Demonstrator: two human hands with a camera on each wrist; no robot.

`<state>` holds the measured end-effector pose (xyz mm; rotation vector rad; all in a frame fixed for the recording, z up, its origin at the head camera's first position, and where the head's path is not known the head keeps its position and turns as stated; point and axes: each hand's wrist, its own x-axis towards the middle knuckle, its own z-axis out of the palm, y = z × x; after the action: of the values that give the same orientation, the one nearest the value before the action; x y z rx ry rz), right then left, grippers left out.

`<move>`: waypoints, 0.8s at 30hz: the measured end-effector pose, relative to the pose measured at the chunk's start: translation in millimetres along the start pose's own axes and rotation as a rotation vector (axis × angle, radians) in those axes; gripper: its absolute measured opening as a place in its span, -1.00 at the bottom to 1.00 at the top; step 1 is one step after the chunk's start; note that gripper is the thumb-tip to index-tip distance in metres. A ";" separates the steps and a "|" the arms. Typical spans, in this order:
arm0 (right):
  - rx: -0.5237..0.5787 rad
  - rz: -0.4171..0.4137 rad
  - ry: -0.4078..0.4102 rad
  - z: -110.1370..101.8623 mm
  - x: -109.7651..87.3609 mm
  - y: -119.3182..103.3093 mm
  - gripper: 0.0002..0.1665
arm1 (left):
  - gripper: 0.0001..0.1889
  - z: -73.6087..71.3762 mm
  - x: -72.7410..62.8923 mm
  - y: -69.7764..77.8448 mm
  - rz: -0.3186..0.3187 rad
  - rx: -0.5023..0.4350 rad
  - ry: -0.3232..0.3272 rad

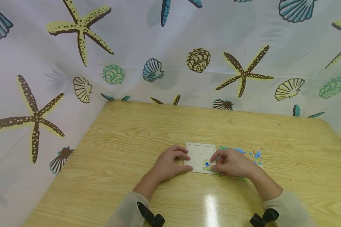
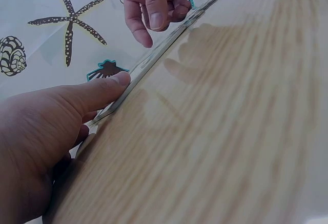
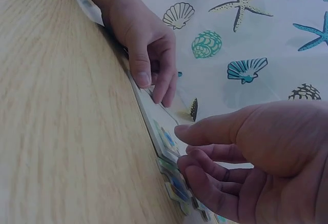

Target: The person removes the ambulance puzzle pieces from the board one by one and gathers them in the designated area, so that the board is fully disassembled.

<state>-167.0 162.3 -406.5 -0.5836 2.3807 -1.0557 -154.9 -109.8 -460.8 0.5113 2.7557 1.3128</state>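
Note:
A white square puzzle board (image 1: 198, 153) lies flat on the table. A small colourful jigsaw piece (image 1: 206, 164) sits in its near right corner. My left hand (image 1: 170, 162) rests at the board's left side, its thumb and fingertips touching the edge. Over the right edge, beside that piece, is my right hand (image 1: 233, 162) with fingers loosely bent. The right wrist view shows a gap between its thumb and fingers, with nothing seen held there. Loose jigsaw pieces (image 3: 177, 185) lie under and beside the right hand, partly hidden by it.
More colourful jigsaw pieces (image 1: 255, 154) lie to the right of the board. The wooden table (image 1: 125, 135) meets a white cloth (image 1: 173, 41) printed with shells and starfish at the back and sides.

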 end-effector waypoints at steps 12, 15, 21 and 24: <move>-0.056 -0.004 0.009 10.9 9.4 -7.0 -0.56 | -0.71 0.1 -0.5 -1.3 0.008 0.005 0.005; -0.073 0.009 0.017 12.9 10.3 -7.3 -0.55 | -0.72 0.7 -0.7 -1.2 0.014 0.005 0.006; -0.058 0.018 0.026 15.2 10.3 -8.2 -0.59 | -0.72 1.3 0.0 -1.5 0.013 0.007 0.004; -0.051 0.038 0.043 15.7 10.1 -9.7 -0.61 | -0.72 1.0 0.5 -1.4 0.012 0.011 0.005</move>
<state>-164.3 141.9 -410.8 -0.5358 2.4528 -1.0038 -155.5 -109.7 -462.4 0.5268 2.7702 1.3035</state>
